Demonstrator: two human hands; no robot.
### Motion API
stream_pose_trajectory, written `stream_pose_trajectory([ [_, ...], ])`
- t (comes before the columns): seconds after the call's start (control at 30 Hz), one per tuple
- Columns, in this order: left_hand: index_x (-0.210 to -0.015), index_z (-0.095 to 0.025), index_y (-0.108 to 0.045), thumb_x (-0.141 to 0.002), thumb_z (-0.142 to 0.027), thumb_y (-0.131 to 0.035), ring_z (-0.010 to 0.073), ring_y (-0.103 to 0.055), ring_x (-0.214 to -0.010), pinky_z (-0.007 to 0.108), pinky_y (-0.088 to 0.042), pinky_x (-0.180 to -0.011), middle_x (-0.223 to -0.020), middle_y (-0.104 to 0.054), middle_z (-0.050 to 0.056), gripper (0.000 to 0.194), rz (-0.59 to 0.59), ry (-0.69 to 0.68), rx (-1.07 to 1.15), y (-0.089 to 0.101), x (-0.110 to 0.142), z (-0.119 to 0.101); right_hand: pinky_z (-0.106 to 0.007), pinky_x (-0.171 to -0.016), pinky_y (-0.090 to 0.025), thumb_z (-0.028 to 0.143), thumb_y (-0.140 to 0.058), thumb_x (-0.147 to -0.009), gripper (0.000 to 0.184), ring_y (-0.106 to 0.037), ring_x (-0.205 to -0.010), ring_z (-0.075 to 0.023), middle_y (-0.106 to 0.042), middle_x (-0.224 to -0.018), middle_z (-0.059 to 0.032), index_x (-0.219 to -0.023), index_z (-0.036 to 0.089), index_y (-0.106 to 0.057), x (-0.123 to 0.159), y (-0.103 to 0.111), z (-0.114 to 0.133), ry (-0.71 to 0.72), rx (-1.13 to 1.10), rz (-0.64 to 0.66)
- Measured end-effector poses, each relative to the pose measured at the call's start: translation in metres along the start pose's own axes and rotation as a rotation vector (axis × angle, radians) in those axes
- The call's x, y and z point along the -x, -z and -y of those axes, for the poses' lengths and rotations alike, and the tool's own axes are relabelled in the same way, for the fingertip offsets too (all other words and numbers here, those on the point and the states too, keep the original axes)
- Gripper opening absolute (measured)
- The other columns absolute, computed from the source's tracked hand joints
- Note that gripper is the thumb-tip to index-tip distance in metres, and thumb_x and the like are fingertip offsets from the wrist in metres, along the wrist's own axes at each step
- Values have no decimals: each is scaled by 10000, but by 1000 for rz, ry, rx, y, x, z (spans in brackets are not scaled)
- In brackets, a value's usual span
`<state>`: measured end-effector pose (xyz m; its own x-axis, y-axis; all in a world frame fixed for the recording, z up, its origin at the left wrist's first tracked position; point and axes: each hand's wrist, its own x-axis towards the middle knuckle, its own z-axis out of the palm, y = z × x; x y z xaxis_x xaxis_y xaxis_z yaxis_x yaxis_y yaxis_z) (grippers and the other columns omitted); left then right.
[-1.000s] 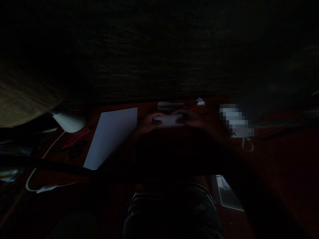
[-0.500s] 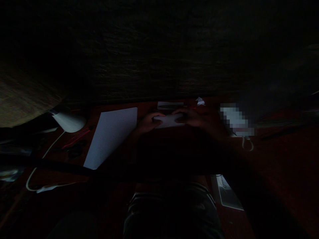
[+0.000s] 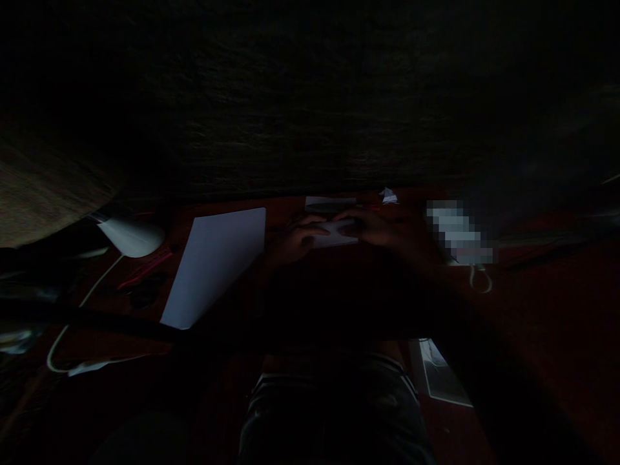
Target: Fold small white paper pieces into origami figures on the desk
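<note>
In the dim light, a small white piece of paper (image 3: pixel 334 240) lies on the dark reddish table between my hands. My left hand (image 3: pixel 301 237) covers the paper's left part, its fingers bent over the far edge and its thumb nearer me. On the other side my right hand (image 3: pixel 371 227) grips the right part, thumb on top and fingers curled along the far edge. Just beyond my hands is another white strip of paper (image 3: pixel 320 201) with a dark, narrow object (image 3: pixel 324 208) along it.
Left of my hands lies a large white sheet (image 3: pixel 223 258). Farther left are a white cone-shaped object (image 3: pixel 133 239) with a cable (image 3: pixel 99 284), and a red tool (image 3: pixel 148 266). Crumpled paper (image 3: pixel 388 196) sits at the back; a pixelated pale object (image 3: pixel 458 232) with a cord loop lies right.
My left hand has shifted right along the paper and covers more of its left part. My right hand stays almost in place.
</note>
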<state>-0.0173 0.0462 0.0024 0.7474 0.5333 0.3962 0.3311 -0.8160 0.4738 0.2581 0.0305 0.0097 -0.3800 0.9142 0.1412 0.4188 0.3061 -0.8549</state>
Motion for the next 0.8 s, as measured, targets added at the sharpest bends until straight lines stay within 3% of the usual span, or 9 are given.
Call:
stream_pose_trajectory([
  [0.5,-1227,-293,-776,-961,-111,-575,282,-536,-1417,559,-404,-1213,-1495,-607,64,380,5,2,11,1,0,-1,-404,-1001,-541,207,-786,-740,403,-691,-1139,-259,-762,-1237,-52,-1142,243,-790,1,0,5,-31,2,8],
  [0.8,-1213,-289,-779,-944,-94,-570,287,-543,-1407,586,-402,-1213,-1492,-613,67,393,19,15,39,3,-1,-4,-439,-1051,-524,202,-810,-721,423,-679,-1166,-272,-751,-1238,-50,-1141,248,-788,0,1,5,-32,8,23],
])
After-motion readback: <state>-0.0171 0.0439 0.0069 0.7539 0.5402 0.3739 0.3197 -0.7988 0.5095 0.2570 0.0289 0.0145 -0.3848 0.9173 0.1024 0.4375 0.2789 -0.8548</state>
